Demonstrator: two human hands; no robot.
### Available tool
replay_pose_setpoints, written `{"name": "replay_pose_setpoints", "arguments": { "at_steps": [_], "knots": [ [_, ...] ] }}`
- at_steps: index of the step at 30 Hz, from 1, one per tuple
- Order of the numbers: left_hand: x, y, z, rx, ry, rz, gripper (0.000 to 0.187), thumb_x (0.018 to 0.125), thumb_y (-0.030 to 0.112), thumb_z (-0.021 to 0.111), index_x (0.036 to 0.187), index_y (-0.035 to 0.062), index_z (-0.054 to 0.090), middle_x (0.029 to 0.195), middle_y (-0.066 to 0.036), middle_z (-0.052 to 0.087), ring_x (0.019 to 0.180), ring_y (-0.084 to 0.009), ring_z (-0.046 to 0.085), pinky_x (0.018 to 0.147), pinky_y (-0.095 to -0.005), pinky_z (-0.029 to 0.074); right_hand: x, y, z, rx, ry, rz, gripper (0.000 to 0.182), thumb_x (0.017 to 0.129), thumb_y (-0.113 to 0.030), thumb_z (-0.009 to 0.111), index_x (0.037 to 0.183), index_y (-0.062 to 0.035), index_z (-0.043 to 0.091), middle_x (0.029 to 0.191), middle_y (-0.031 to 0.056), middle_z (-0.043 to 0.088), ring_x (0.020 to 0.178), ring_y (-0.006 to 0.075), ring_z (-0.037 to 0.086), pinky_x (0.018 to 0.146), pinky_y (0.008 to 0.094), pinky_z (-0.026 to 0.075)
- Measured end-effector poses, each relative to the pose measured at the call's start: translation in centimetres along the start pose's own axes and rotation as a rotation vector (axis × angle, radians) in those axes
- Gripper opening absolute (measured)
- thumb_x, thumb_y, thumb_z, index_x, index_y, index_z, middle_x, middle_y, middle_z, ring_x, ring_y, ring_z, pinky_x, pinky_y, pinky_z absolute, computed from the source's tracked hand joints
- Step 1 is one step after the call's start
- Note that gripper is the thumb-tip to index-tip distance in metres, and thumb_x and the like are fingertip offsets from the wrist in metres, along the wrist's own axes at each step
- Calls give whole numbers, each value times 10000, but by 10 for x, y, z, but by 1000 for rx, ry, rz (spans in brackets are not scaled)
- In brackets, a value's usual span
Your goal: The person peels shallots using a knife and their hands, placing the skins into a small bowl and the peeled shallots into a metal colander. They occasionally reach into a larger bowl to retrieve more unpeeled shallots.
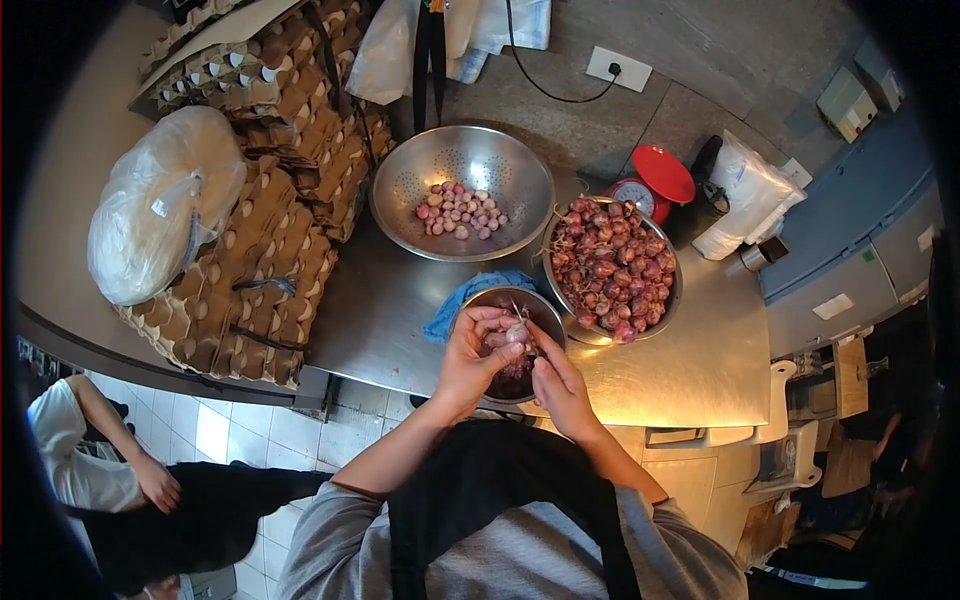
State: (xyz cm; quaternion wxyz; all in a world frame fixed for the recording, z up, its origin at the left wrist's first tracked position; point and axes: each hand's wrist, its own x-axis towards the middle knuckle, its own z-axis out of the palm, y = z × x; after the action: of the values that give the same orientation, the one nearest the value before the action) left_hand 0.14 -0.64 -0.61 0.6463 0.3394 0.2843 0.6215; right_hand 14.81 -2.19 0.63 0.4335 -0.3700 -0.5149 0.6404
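Observation:
Over a small metal bowl (512, 397) at the table's front edge, my left hand (468, 362) pinches a small pale-purple shallot (517, 333) with stringy roots on top. My right hand (562, 385) is closed against the shallot's right side; whether it holds a tool cannot be made out. Dark reddish peelings lie in the bowl beneath my fingers. Behind it stands a steel colander (395, 215) with peeled shallots (461, 210) in its bottom. To the right, a second metal bowl (672, 308) is heaped with unpeeled red shallots (612, 262).
A blue cloth (445, 313) lies beside the small bowl. Stacked egg trays (250, 270) and a plastic bag (165, 205) stand left. A red scale (663, 174) and white bag (742, 190) are back right. A person's arm (110, 430) shows at left, another person at far right.

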Motion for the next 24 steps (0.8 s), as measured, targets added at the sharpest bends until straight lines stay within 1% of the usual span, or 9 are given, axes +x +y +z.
{"name": "replay_pose_setpoints", "arguments": {
  "at_steps": [4,6,9,12,15,18,21,24],
  "knots": [
    [-1,-1,-2,30,-1,-2,403,762,-37,615,1081,74,395,1041,-56,528,938,-126,522,846,-254,420,1,7,-9,-51,20,34,404,927,-152,402,1315,-52,346,942,-29,481,610,10,326,517,138,267],
    [-1,-2,-3,37,-4,-6,390,770,-35,607,1081,73,399,1059,-63,529,949,-131,527,856,-264,421,1,7,-12,1,23,86,395,927,-152,402,1306,-47,359,1018,-15,481,625,5,329,526,136,271],
    [-2,-1,-4,-54,-86,-60,326,808,-7,572,1082,68,412,1087,-72,530,974,-142,531,875,-282,425,7,2,-14,67,65,58,387,929,-156,400,1298,-45,370,930,-39,483,608,4,329,514,138,265],
    [-3,6,1,-182,-50,-205,256,849,31,526,1085,66,434,1101,-75,531,1002,-155,530,883,-298,432,10,3,-13,61,82,5,380,931,-162,396,1294,-51,378,819,-73,450,569,2,321,487,142,243],
    [0,4,-3,-252,-26,-264,213,863,63,514,1070,68,462,1097,-67,530,1005,-167,530,870,-301,442,8,5,-15,25,74,21,377,933,-165,392,1295,-61,379,753,-88,425,538,0,310,467,144,227],
    [1,-4,-8,-144,18,-195,185,859,72,527,1040,71,489,1065,-64,545,1002,-172,537,867,-307,446,6,7,-12,-4,20,6,377,933,-159,389,1297,-63,377,715,-89,406,518,-3,290,455,145,214],
    [3,3,-8,-181,-22,-251,165,852,74,540,1012,71,501,1016,-58,563,966,-157,548,861,-302,445,14,6,-14,26,106,35,378,932,-158,390,1298,-64,377,683,-92,383,510,0,281,450,147,213],
    [3,6,-4,-204,7,-241,163,848,74,548,1005,71,504,980,-55,574,929,-142,554,852,-294,443,21,9,-23,-10,167,23,384,936,-175,368,1301,-54,363,561,-54,330,439,33,298,404,167,241]
  ]
}}
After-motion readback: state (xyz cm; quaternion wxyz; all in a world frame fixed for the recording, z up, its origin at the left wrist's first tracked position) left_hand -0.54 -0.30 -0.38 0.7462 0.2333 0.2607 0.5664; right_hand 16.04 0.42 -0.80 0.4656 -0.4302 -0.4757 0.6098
